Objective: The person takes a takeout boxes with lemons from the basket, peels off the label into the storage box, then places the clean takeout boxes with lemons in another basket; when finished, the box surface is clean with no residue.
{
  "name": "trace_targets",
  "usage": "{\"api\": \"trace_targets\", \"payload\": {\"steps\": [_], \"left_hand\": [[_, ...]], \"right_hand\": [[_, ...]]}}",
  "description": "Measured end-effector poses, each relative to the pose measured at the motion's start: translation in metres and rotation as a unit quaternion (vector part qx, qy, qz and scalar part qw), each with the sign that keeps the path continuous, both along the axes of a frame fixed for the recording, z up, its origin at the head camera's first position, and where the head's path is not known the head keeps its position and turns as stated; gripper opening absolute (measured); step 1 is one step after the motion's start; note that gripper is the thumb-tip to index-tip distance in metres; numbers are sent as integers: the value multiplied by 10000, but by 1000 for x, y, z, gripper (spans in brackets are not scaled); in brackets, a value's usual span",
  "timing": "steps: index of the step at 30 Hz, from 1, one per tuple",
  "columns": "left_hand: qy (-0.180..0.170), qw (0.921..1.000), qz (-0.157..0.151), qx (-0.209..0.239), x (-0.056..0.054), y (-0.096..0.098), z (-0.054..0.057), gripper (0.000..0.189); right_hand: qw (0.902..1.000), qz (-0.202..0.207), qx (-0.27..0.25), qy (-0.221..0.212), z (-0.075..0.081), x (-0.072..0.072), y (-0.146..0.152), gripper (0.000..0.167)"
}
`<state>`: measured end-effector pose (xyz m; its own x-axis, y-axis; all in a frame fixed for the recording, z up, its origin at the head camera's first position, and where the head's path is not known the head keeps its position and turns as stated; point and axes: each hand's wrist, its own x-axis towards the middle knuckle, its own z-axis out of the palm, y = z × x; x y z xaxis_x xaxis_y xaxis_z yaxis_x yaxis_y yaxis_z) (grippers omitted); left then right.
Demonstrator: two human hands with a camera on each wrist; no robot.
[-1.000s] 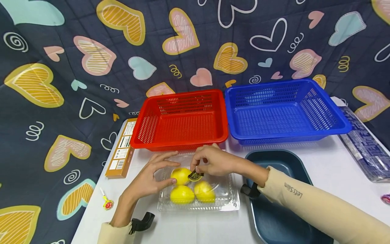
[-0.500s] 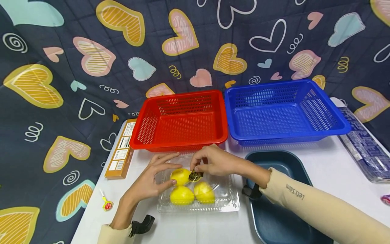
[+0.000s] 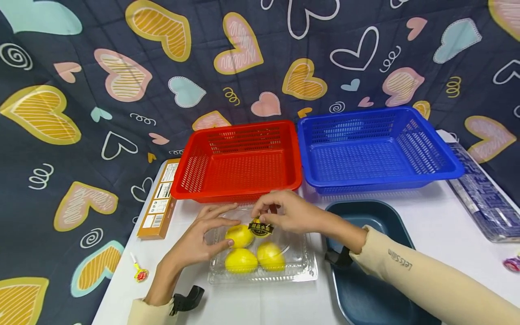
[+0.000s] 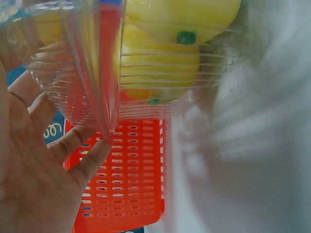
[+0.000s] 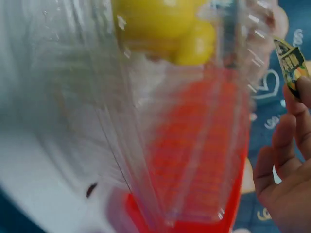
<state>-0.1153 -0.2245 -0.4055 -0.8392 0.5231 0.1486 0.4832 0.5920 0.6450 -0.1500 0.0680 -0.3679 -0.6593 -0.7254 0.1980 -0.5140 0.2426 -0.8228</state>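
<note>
A clear plastic clamshell box (image 3: pixel 301 271) with three yellow fruits (image 3: pixel 241 261) inside lies on the white table. My left hand (image 3: pixel 199 239) rests on the box's left side with fingers spread, thumb on the lid; in the left wrist view its fingertips touch the box edge. Above the lid my right hand (image 3: pixel 290 211) pinches a black and gold sticker (image 3: pixel 261 228) between thumb and finger. The right wrist view shows this sticker (image 5: pixel 291 65) standing up from the lid; whether its lower edge still sticks there, I cannot tell.
Behind the box stand a red basket (image 3: pixel 248 174) and a blue basket (image 3: pixel 373 158). A dark teal tray (image 3: pixel 373 289) lies under the right forearm. An orange carton (image 3: pixel 159 207) and a lollipop (image 3: pixel 140 273) are at left, a blue packet (image 3: pixel 487 198) at right.
The sticker in my right hand has risen a little and tilted, so that its printed face now shows. My left hand has stayed on the box.
</note>
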Motion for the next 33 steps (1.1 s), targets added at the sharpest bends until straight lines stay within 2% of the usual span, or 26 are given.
{"api": "trace_targets", "payload": {"steps": [6, 17, 26, 33], "left_hand": [[75, 9999, -34, 93, -1, 1, -1, 47], [215, 9997, 110, 49, -3, 5, 0, 40], [47, 9999, 156, 8, -1, 3, 2, 42], [-40, 9999, 155, 42, -4, 4, 0, 40]], "right_hand": [[9996, -108, -238, -76, 3, -2, 21, 15], [9964, -828, -183, -81, 7, 1, 83, 21], [9913, -1311, -88, -19, 0, 1, 126, 22], [9896, -1432, 93, -58, -10, 5, 149, 20]]}}
